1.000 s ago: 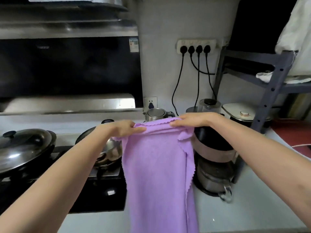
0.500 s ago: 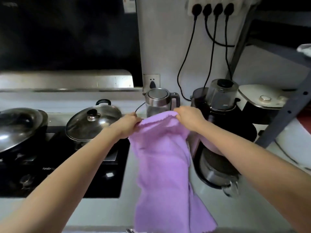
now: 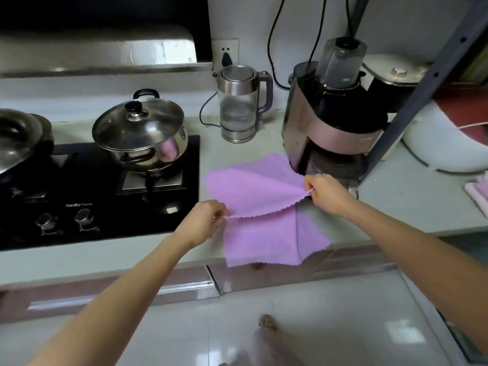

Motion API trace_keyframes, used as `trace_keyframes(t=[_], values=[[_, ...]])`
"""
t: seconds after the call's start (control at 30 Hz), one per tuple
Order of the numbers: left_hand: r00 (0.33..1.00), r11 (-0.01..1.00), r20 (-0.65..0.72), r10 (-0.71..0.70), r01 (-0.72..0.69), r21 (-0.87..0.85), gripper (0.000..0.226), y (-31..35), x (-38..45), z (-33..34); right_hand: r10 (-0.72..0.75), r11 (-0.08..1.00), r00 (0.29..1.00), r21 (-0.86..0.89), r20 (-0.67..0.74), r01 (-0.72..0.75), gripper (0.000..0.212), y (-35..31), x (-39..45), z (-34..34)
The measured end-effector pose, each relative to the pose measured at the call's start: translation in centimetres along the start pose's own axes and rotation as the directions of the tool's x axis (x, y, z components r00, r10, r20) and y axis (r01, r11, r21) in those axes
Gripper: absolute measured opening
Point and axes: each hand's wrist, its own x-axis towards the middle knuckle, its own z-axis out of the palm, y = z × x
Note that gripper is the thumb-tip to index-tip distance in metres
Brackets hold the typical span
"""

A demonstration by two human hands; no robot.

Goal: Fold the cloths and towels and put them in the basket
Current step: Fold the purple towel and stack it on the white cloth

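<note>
Lowering of the purple cloth (image 3: 264, 204) onto the worktop (image 3: 396, 207) is the change shown: half a second earlier it hung in the air from both hands in front of the kettle (image 3: 239, 101), whereas now most of it lies flat between the hob (image 3: 105, 202) and the pink-and-black appliance (image 3: 332, 122). The left hand (image 3: 200, 223) pinches the scalloped edge at its left end; the right hand (image 3: 324, 191) pinches the same edge at its right end, beside the appliance base. Each grip is a thumb-and-fingertip pinch, not a full fist. That edge is raised slightly and drawn taut between the hands, crossing the middle of the cloth, so an upper layer appears to be laid over a lower one: probably the first fold in progress. The cloth is thin, soft and lilac, with radiating creases near the right hand; its near corner overhangs the worktop's front edge. No basket is visible. Pale folded fabric (image 3: 478, 191) lies at the far right.
</note>
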Motion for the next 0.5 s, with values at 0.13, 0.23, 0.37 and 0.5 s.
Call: trace_keyframes(t=[0.13,0.23,0.37,0.5], values=[[0.998,0.994,0.069,0.0,0.008,-0.113,0.009,0.0,-2.4,3.6,0.065,0.983,0.985,-0.181,0.163,-0.035,0.012,-0.7,-3.9,3.9],[0.997,0.987,0.074,-0.025,0.036,-0.156,0.015,-0.5,-3.0,5.5,0.004,0.971,0.974,-0.234,0.228,0.05,0.014,-2.6,-5.4,6.8],[0.995,0.978,0.057,-0.077,0.086,-0.19,0.033,-1.1,-3.1,7.1,-0.48,0.826,0.862,-0.248,0.163,0.507,0.028,-5.6,-6.4,11.1],[0.99,0.969,0.014,-0.141,0.141,-0.204,0.036,-2.5,-3.2,8.2,-0.62,0.712,0.775,-0.328,0.121,0.621,0.041,-6.4,-6.1,15.2]])
